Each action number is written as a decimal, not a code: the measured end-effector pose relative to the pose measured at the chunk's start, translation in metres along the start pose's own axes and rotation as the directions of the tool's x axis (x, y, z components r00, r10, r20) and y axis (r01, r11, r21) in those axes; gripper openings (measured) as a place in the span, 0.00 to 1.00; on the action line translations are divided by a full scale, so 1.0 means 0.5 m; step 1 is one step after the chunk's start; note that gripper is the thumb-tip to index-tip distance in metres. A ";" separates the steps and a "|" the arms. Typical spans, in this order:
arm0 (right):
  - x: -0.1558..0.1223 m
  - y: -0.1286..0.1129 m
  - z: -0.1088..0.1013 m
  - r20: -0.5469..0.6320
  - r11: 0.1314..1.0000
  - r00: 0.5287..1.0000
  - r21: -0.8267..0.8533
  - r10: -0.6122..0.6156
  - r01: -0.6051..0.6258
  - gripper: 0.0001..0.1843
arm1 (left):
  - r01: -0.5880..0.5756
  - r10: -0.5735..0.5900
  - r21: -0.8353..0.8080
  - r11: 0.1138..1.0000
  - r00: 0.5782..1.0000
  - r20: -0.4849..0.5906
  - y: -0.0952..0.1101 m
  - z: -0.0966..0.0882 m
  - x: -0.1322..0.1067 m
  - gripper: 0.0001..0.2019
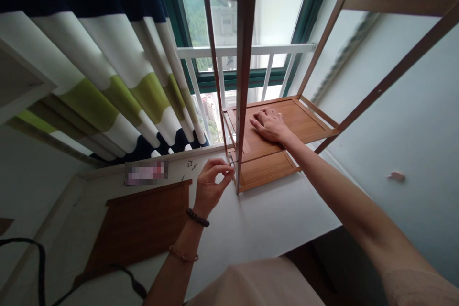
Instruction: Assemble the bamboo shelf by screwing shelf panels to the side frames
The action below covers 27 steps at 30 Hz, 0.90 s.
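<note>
A wooden shelf frame stands on a white table, with slim uprights and brown shelf panels. My left hand is pinched at the base of the front upright, fingertips closed on a small screw-like piece too small to make out. My right hand lies flat, palm down, fingers stretched, on the upper shelf panel. A lower panel sits beneath it.
A loose brown board lies on the table at the left. Several small screws lie near the window edge. A striped curtain hangs left, a window with white railing behind, a white wall right. A black cable runs bottom left.
</note>
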State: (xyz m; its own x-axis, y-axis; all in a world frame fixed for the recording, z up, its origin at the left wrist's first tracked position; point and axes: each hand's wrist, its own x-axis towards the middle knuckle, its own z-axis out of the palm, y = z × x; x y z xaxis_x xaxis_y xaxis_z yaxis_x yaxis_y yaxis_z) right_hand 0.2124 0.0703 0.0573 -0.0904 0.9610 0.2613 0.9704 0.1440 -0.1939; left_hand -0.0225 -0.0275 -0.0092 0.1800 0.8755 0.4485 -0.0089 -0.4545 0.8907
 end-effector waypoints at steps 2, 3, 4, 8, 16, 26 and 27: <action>-0.002 -0.002 -0.003 0.016 1.000 1.000 -0.002 0.004 -0.004 0.28 | 0.081 -0.081 -0.105 0.991 0.997 0.011 -0.007 0.008 0.000 0.06; -0.002 -0.003 -0.005 0.022 1.000 1.000 -0.003 0.005 -0.005 0.28 | 0.119 -0.121 -0.148 0.982 0.993 -0.002 -0.011 0.012 0.000 0.08; -0.003 -0.004 -0.006 0.026 1.000 1.000 -0.003 0.003 -0.003 0.28 | 0.141 -0.148 -0.163 0.976 0.988 -0.035 -0.015 0.014 0.000 0.09; -0.003 -0.003 -0.006 0.018 1.000 1.000 0.000 -0.007 0.007 0.28 | 0.094 -0.062 0.142 0.985 0.976 -0.210 -0.019 0.012 0.018 0.09; -0.002 -0.004 -0.007 0.019 1.000 1.000 -0.001 -0.007 0.007 0.28 | 0.192 -0.191 0.259 0.946 0.981 -0.029 0.032 -0.013 0.084 0.10; -0.002 -0.006 -0.010 0.023 1.000 1.000 0.005 -0.003 0.003 0.28 | 0.214 -0.256 -0.408 0.887 0.966 -0.049 0.060 0.030 0.042 0.19; -0.002 -0.006 -0.009 0.020 1.000 1.000 0.005 -0.002 0.002 0.28 | 0.221 -0.259 -0.425 0.878 0.965 -0.032 0.054 0.033 0.032 0.21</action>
State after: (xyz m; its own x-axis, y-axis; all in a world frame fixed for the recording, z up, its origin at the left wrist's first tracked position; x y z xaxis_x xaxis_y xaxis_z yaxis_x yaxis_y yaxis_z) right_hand 0.2107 0.0676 0.0620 -0.0974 0.9653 0.2424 0.9691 0.1474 -0.1977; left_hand -0.0034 -0.0285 0.0206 0.1449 0.9680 0.2047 -0.3857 -0.1352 0.9127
